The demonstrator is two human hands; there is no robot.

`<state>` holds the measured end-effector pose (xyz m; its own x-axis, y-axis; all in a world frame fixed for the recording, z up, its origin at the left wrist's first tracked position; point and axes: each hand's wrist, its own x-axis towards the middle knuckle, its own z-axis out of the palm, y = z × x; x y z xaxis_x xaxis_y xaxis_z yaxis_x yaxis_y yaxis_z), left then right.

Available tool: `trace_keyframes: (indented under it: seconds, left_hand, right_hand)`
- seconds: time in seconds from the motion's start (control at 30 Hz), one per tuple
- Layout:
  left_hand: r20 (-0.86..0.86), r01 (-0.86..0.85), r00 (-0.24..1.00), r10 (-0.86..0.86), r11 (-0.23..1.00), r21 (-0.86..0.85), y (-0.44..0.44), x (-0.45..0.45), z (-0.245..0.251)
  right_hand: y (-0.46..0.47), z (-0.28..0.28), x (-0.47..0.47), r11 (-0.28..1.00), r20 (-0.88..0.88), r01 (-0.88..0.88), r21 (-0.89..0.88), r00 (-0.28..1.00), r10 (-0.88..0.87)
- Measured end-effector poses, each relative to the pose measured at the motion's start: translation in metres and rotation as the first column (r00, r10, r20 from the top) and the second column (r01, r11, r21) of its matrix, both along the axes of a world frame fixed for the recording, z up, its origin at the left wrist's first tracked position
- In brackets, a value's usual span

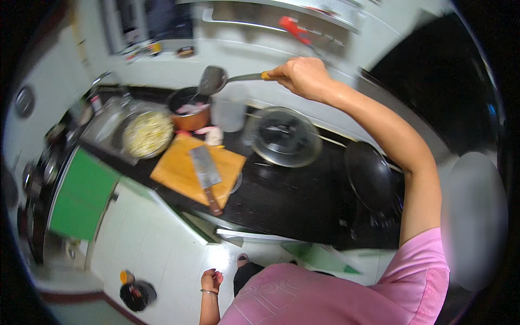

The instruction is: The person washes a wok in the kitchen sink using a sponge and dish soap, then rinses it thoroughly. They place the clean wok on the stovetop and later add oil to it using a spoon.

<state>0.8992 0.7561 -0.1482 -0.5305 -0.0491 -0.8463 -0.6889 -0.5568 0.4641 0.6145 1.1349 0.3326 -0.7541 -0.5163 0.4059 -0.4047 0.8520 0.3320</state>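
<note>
My right hand [302, 77] is raised at arm's length above the counter's back edge, gripping a metal wok spatula [213, 80] by its yellow-tipped handle. The spatula's blade points left, above a copper-coloured pot [191, 120] that holds pale pink pieces, perhaps meat. My left hand [211, 280] hangs low by my side over the floor, its fingers loosely curled around nothing. On the counter before me lies a wooden cutting board [170, 170], with a cleaver [204, 166] flat on it. Its brown handle reaches past the board's front edge.
A bowl of bean sprouts [148, 134] sits at the sink [95, 134]. Behind the board stands a translucent container [229, 109]. Rightward are a glass lid [284, 138] and a dark wok [369, 174]. A green cabinet door [174, 211] juts open below; a red utensil [294, 29] hangs on the wall.
</note>
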Motion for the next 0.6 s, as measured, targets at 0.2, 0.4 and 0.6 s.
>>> trace_keyframes:
  seconds: [0.2,0.4,0.6]
  left_hand:
    - [0.108,0.268,0.960,-0.258,0.959,-0.089,0.028,-0.020,-0.034]
    - [0.016,0.481,0.875,-0.485,0.863,-0.156,0.092,-0.048,-0.018]
    - [-0.052,0.572,0.803,-0.594,0.792,-0.215,0.143,-0.037,0.017]
  right_hand:
    - [0.160,0.033,0.213,0.825,0.514,0.512,-0.240,0.788,-0.340]
    - [0.264,-0.014,0.347,0.469,0.725,0.854,-0.224,0.468,-0.506]
    - [0.376,-0.079,0.365,0.317,0.937,0.948,0.010,0.103,-0.335]
